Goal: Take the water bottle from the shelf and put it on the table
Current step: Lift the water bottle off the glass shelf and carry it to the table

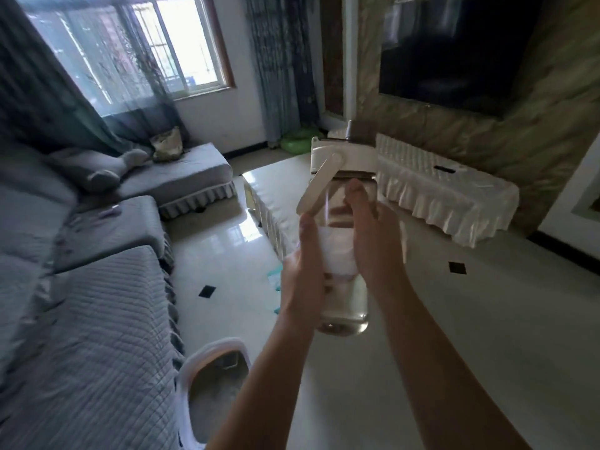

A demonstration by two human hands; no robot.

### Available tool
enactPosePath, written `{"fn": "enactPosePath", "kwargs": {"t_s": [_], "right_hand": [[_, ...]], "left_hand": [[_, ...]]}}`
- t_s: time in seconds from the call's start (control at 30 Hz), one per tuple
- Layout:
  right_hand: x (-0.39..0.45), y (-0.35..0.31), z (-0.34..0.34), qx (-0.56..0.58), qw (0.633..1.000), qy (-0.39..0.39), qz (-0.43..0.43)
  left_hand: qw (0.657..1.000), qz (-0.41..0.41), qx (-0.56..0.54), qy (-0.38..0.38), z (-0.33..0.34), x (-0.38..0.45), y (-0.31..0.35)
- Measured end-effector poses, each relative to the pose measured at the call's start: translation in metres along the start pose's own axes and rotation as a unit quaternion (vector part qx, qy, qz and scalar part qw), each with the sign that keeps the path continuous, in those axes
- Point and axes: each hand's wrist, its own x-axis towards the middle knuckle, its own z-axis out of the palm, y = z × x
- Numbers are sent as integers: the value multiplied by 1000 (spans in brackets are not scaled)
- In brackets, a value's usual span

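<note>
A clear water bottle with a white lid and a white carry strap is held upright in the air in front of me. My left hand grips its left side and my right hand wraps its right side, fingers over the front. The bottle is about half full of water. Behind it stretches a low table under a white cover with a frilled edge.
A grey quilted sofa runs along the left. A white-rimmed bin stands at my feet. A white-covered TV cabinet lines the right wall under a dark screen. Glossy tiled floor lies between.
</note>
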Motion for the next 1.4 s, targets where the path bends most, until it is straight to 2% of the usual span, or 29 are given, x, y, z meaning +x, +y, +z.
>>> {"fn": "enactPosePath", "kwargs": {"t_s": [0.23, 0.33, 0.5, 0.87, 1.2, 1.4], "right_hand": [[50, 17, 77, -4, 995, -102, -3], [74, 26, 115, -9, 992, -123, 8], [126, 38, 178, -32, 991, -130, -3], [244, 52, 280, -41, 995, -95, -16], [365, 104, 355, -30, 988, -145, 43], [460, 125, 409, -27, 979, -193, 55]], "left_hand": [[999, 3, -11, 50, -40, 63, 0], [997, 1, -18, 73, -59, 102, -1], [996, -1, -36, 86, -85, 186, -3], [997, -5, -43, 59, -114, 346, 10], [994, -24, -29, 105, -116, 487, -8], [985, -44, -13, 164, -110, 586, -2]]}}
